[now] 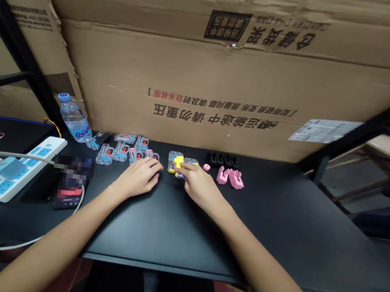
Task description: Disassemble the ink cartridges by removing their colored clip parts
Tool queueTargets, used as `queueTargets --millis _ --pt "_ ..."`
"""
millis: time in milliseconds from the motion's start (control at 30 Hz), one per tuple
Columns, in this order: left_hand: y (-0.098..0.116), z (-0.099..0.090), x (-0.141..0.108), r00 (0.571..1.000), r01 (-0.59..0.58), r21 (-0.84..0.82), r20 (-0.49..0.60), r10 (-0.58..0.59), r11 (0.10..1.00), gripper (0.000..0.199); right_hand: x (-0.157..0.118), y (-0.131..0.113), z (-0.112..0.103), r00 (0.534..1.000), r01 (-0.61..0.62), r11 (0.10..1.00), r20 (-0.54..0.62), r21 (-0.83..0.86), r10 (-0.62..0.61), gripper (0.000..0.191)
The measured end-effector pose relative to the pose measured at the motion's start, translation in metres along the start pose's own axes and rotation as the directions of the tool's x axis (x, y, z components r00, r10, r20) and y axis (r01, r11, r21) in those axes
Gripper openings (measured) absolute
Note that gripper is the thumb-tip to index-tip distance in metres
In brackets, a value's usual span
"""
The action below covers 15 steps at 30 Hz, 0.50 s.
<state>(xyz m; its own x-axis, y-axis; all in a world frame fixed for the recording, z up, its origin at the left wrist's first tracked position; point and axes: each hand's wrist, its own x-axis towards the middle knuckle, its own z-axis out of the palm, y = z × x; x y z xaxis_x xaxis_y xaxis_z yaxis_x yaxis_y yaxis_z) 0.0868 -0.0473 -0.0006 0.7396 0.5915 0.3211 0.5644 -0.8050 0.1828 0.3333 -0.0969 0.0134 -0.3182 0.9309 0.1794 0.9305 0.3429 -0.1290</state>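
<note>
My left hand (141, 175) rests palm down at the near side of the clear plastic pieces, its fingertips over two with pink parts (134, 154). Its thumb is apart from the fingers, and I see nothing gripped. Several similar see-through pieces (105, 154), with blue and red parts inside and padlock-like loops, lie to its left and behind it. My right hand (200, 183) has its fingers closed at a small yellow plastic piece (179, 161), beside a clear blue-and-yellow piece (172, 166). The fingers partly hide another clear piece (191, 160).
Right of my right hand lie a small pink ring (206, 167), pink plastic parts (235, 179) and a row of black parts (222, 159). At left are a water bottle (75, 119), power strip (23, 170), phone (67, 199) and white cable. A cardboard wall (224, 78) bounds the black table (177, 229).
</note>
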Motion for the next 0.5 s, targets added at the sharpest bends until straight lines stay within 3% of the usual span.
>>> queueTargets --millis 133,233,333,433,500 --pt "-0.007 0.012 0.005 0.999 -0.038 -0.063 -0.001 0.038 0.997 0.032 -0.006 -0.007 -0.008 0.999 0.006 1.000 0.050 0.006 -0.006 0.058" --pt "-0.007 0.010 0.011 1.000 -0.026 -0.016 -0.018 0.025 1.000 0.038 -0.008 -0.010 -0.011 0.997 0.029 0.999 0.068 0.017 -0.030 0.061" --pt "-0.004 -0.004 0.013 0.992 0.084 0.075 -0.097 -0.076 0.994 0.040 -0.009 -0.012 -0.011 0.998 0.041 0.999 0.047 0.014 -0.041 0.061" --pt "-0.003 -0.018 0.006 0.947 0.294 0.160 -0.180 -0.265 0.942 0.037 -0.009 -0.011 -0.010 0.998 0.063 0.997 0.030 0.049 -0.064 0.060" --pt "-0.005 -0.021 0.000 0.925 0.364 0.222 -0.198 -0.323 0.905 0.033 -0.009 -0.009 -0.010 0.995 0.085 0.992 0.039 0.090 -0.088 0.057"
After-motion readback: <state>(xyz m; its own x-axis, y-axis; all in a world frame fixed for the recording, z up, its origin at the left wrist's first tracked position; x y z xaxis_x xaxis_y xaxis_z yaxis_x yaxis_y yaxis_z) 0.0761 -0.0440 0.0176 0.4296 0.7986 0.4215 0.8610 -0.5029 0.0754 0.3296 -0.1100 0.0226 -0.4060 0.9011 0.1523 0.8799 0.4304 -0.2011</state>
